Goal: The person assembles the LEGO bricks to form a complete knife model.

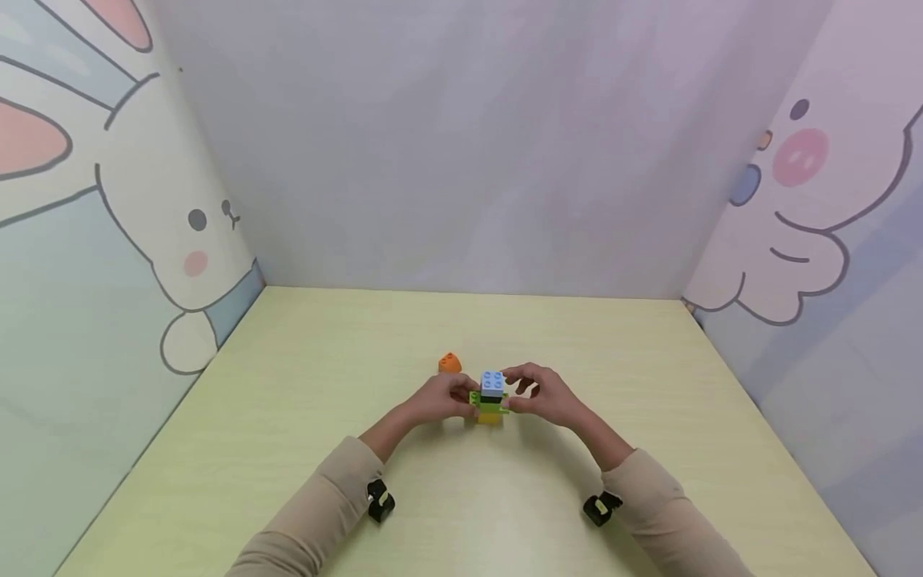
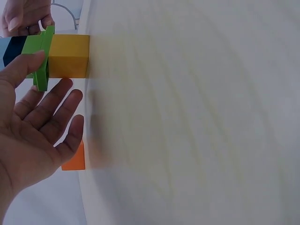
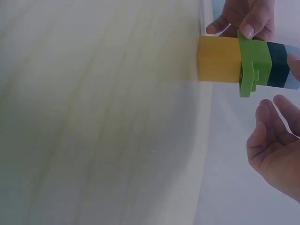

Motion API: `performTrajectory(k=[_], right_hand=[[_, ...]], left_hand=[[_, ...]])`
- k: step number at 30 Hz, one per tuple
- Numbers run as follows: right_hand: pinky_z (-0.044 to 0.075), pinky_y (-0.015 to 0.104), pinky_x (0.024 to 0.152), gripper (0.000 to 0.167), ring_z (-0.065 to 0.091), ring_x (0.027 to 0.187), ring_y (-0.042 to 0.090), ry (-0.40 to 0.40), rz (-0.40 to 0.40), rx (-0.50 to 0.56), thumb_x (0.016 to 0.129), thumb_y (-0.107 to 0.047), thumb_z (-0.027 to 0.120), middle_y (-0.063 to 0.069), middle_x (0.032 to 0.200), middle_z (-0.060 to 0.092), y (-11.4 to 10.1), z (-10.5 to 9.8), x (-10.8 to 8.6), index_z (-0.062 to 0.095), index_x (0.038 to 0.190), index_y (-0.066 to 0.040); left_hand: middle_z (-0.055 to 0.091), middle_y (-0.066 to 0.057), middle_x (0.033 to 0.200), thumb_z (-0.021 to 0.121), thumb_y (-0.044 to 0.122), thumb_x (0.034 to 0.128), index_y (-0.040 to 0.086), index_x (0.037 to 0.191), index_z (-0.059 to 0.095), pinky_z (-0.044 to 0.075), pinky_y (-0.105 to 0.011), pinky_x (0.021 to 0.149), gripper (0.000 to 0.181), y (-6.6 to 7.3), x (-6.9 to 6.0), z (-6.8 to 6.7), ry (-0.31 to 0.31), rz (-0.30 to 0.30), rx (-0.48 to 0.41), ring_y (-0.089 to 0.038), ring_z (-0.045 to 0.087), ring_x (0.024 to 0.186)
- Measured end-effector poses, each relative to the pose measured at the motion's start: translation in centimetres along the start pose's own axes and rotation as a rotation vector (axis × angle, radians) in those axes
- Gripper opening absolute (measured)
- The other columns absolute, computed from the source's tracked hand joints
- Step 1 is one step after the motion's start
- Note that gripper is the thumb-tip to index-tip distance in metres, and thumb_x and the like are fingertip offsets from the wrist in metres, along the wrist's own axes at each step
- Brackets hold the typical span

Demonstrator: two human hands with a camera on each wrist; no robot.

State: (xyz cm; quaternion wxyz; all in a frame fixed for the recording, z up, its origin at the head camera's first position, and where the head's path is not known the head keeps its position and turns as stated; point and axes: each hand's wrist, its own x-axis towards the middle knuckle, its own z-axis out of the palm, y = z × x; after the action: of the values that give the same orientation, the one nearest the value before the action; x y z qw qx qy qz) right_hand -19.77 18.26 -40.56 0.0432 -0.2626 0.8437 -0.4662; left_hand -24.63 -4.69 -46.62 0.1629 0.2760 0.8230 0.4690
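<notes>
A stack of toy bricks stands upright on the table: a yellow block (image 2: 69,56) at the bottom, a flat green plate (image 3: 246,65), a green block (image 3: 260,62), a dark block (image 3: 278,64) and a light blue block (image 1: 492,383) on top. The left hand (image 1: 438,397) is at its left side; in the left wrist view its thumb lies against the green pieces, the other fingers spread loosely. At the stack's right side the right hand (image 1: 550,396) holds its fingers loosely bent, its thumb close to the bricks; whether it touches them is unclear.
An orange piece (image 1: 450,363) lies on the pale table (image 1: 346,336) behind the left hand. A grey-white wall (image 1: 461,160) rises at the back, with cartoon-printed panels at both sides. Black devices (image 1: 380,502) sit at both sleeves.
</notes>
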Motion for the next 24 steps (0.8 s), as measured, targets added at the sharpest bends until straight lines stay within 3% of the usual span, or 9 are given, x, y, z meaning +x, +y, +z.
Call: performTrajectory(k=[4,12,24], right_hand=[[0.047,0.039,0.067,0.04,0.055,0.087,0.036,-0.016,0.024,0.003,0.079,-0.002,0.072,0.025,0.105,0.058,1.2,0.2,-0.2,0.057,0.115,0.008],[0.049,0.029,0.065,0.042,0.056,0.085,0.021,-0.073,0.042,-0.062,0.078,-0.014,0.076,0.008,0.106,0.061,5.4,1.1,0.5,0.06,0.114,0.001],[0.049,0.027,0.061,0.03,0.056,0.076,0.015,-0.106,0.04,-0.116,0.079,-0.009,0.073,0.002,0.097,0.063,5.5,1.1,1.1,0.064,0.107,0.0]], left_hand=[[0.065,-0.001,0.093,0.076,0.008,0.0773,0.002,0.108,0.063,0.05,-0.028,0.076,0.034,0.1,0.0,-0.1,-0.002,0.001,-0.011,-0.013,0.061,0.084],[0.065,-0.001,0.093,0.075,0.007,0.0776,0.001,0.109,0.062,0.05,-0.028,0.076,0.035,0.0,-0.2,-0.1,-0.013,0.011,-0.036,-0.014,0.061,0.085],[0.066,-0.003,0.096,0.076,0.009,0.078,0.002,0.111,0.062,0.05,-0.029,0.076,0.037,-0.1,-0.2,-0.1,-0.015,0.019,-0.048,-0.015,0.062,0.086]])
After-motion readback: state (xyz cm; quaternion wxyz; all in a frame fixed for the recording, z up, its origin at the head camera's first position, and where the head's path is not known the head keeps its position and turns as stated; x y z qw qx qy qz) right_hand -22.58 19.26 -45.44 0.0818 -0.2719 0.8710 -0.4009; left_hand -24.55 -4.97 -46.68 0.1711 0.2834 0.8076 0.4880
